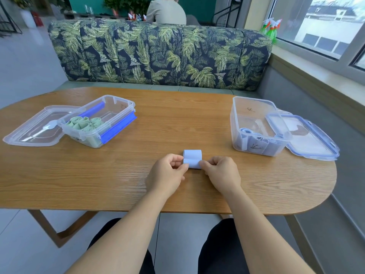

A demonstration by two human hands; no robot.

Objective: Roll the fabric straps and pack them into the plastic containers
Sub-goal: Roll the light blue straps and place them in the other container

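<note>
Clearly the rolling step is in hand. Both hands pinch the pale blue strap (192, 158) between them on the table (177, 119): the left hand (167, 172) at its left edge, the right hand (222, 173) at its right edge, fingers curled. The roll looks nearly complete. Next, I think, it must be kept tight and carried to the container with blue rolls (254, 107), well to the right of the grip, not to the container with green rolls (120, 102) at the left.

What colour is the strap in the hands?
Pale blue. The strap, pinched by the left hand and right hand, shows best in the head view.
</note>
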